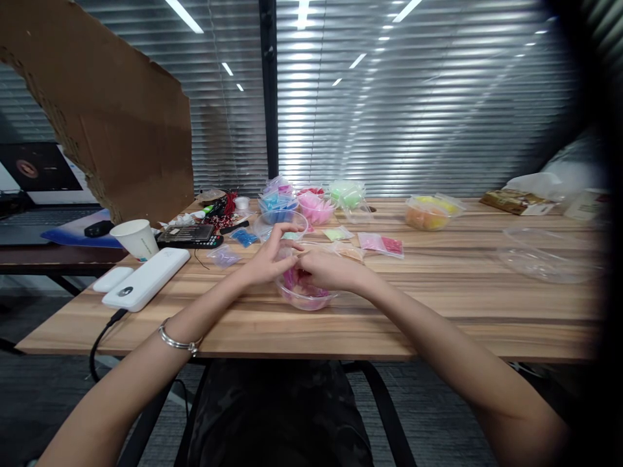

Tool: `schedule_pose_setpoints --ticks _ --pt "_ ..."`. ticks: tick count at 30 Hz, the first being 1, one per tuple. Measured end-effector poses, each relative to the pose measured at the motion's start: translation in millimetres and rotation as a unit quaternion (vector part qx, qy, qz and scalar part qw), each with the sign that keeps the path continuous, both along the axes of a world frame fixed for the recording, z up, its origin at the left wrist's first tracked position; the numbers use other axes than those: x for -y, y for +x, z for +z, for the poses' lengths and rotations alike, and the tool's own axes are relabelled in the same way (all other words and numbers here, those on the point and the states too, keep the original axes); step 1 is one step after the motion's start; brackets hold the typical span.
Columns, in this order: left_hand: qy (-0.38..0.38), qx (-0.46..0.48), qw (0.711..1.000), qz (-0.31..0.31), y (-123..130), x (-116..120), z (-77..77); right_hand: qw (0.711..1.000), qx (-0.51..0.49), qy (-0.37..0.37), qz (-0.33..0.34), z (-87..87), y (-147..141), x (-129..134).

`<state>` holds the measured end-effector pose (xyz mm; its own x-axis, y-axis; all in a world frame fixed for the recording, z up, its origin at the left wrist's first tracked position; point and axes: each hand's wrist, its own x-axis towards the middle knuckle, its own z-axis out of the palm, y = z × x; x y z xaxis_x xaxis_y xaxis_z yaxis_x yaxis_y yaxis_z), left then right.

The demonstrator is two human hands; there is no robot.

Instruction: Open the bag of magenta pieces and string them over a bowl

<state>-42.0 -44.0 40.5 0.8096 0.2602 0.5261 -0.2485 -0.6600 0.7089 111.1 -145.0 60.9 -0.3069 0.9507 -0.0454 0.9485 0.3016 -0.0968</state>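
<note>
A clear round plastic bowl (307,303) holding pink and purple pieces stands close in front of me on the wooden table. My right hand (331,269) reaches down into it, fingers curled and pressed together; the fingertips are hidden, so whatever they grip does not show. At the bowl's left rim is my left hand (267,261), its fingers bent but apart and its thumb extended near the right hand. Just behind the hands sits another clear bowl (263,227). Small bags surround them: light green (338,233), orange (349,251), pink and red (381,244), lilac (224,257) and blue (244,237).
Tubs of blue (278,206), pink (316,209), green (347,193) and orange-yellow (428,214) pieces line the back. At left are a white power bank (146,279), a paper cup (136,239) and a cardboard sheet (136,130). Clear plastic containers (545,259) lie right.
</note>
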Motion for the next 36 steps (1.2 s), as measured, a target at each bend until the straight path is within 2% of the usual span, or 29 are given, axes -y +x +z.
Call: schedule_pose_setpoints --ticks 6,10,15,21,25,36 --pt "0.007 -0.003 1.0 -0.002 -0.6 0.8 1.9 1.0 -0.018 0.015 0.003 -0.1 -0.1 1.4" --pt "0.015 -0.002 1.0 0.002 -0.6 1.7 3.0 0.994 -0.083 0.074 0.0 -2.6 1.9 -0.8" --pt "0.021 0.025 0.999 0.0 0.4 -1.4 1.0 0.956 -0.237 0.17 -0.027 -2.1 3.5 -5.8" --pt "0.067 0.015 0.998 0.016 -2.1 -6.8 -0.4 0.912 -0.33 0.239 -0.042 -1.1 2.3 -4.9" --pt "0.088 0.006 0.996 0.02 -4.0 -6.5 2.0 0.903 -0.349 0.251 -0.019 -0.9 1.7 -3.4" --pt "0.122 -0.01 0.992 0.023 -6.2 -7.1 3.8 0.904 -0.343 0.256 0.011 2.4 -1.1 -1.1"
